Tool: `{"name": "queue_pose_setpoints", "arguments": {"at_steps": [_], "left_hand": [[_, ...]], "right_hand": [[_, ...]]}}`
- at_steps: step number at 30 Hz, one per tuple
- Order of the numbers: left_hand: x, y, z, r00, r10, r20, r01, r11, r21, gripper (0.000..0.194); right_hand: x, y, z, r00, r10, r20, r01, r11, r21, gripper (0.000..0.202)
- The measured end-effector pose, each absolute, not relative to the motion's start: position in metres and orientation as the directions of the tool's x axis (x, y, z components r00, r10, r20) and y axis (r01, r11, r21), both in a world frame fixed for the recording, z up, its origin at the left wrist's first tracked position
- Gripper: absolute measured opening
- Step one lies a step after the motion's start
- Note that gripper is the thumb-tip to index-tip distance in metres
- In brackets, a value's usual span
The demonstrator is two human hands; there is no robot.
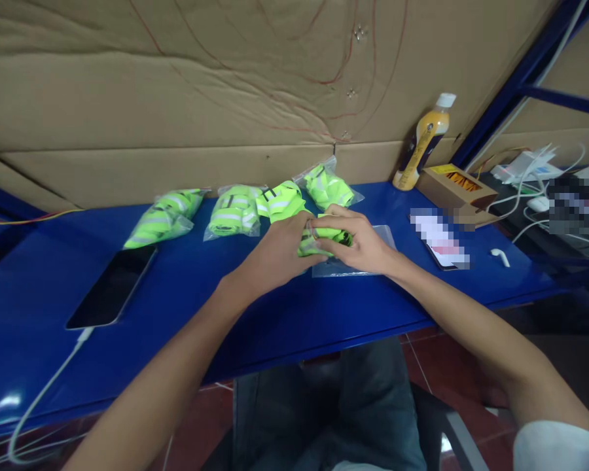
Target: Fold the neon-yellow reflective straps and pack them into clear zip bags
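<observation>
Between my two hands is a folded neon-yellow reflective strap bundle (330, 237), partly covered by my fingers. My left hand (289, 245) is closed around its left side, and my right hand (360, 241) grips the right side with thumb and fingers. Under my hands a flat clear plastic bag (343, 269) lies on the blue table (186, 288). Just behind them sits an unbagged neon-yellow bundle (281, 199) with a black buckle. Clear bags holding similar bundles stand along the back: a left bag (164, 217), a middle bag (234, 210) and a right bag (328, 186).
A dark phone (115, 284) with a white cable lies at left. To the right are a yellow drink bottle (425, 140), an open cardboard box (454, 186), a lit phone (436, 239) and a white earbud (499, 256). A cardboard wall (177, 111) rises behind.
</observation>
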State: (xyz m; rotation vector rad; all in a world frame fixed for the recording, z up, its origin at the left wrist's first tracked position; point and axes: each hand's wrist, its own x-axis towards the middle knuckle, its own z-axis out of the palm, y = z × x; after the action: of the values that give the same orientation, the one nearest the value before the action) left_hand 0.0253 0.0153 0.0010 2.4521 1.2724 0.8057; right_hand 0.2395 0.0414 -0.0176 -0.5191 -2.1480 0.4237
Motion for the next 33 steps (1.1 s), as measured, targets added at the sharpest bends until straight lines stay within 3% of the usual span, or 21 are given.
{"name": "queue_pose_setpoints", "arguments": {"at_steps": [5, 10, 13, 18, 21, 25, 29, 33], "left_hand": [[0.024, 0.013, 0.006, 0.441, 0.787, 0.432, 0.702, -0.602, 0.380, 0.051], [0.016, 0.015, 0.016, 0.256, 0.761, 0.597, 0.775, -0.530, 0.343, 0.069], [0.018, 0.015, 0.013, 0.266, 0.801, 0.537, 0.777, -0.508, 0.372, 0.064], [0.025, 0.013, 0.010, 0.328, 0.847, 0.418, 0.762, -0.499, 0.413, 0.059], [0.023, 0.011, 0.016, 0.325, 0.842, 0.432, 0.704, -0.520, 0.484, 0.060], [0.019, 0.009, 0.023, 0.336, 0.843, 0.420, 0.585, -0.537, 0.608, 0.063], [0.021, 0.006, 0.022, 0.440, 0.824, 0.358, 0.546, -0.561, 0.622, 0.079], [0.025, 0.004, 0.018, 0.452, 0.802, 0.389, 0.539, -0.594, 0.598, 0.088]], "right_hand": [[0.242, 0.036, -0.010, -0.553, 0.521, 0.650, 0.299, 0.852, -0.429, 0.034], [0.247, 0.041, -0.004, -0.352, 0.710, 0.610, 0.073, 0.670, -0.738, 0.055], [0.243, 0.045, -0.010, -0.277, 0.765, 0.582, -0.003, 0.604, -0.797, 0.047], [0.236, 0.045, -0.012, -0.292, 0.759, 0.582, 0.096, 0.628, -0.772, 0.038], [0.242, 0.046, -0.003, -0.365, 0.756, 0.543, 0.010, 0.586, -0.810, 0.042], [0.255, 0.045, 0.011, -0.534, 0.648, 0.543, -0.091, 0.594, -0.799, 0.059], [0.254, 0.041, 0.014, -0.582, 0.564, 0.586, 0.000, 0.720, -0.694, 0.028], [0.245, 0.033, 0.011, -0.553, 0.550, 0.626, 0.076, 0.781, -0.620, 0.019]]}}
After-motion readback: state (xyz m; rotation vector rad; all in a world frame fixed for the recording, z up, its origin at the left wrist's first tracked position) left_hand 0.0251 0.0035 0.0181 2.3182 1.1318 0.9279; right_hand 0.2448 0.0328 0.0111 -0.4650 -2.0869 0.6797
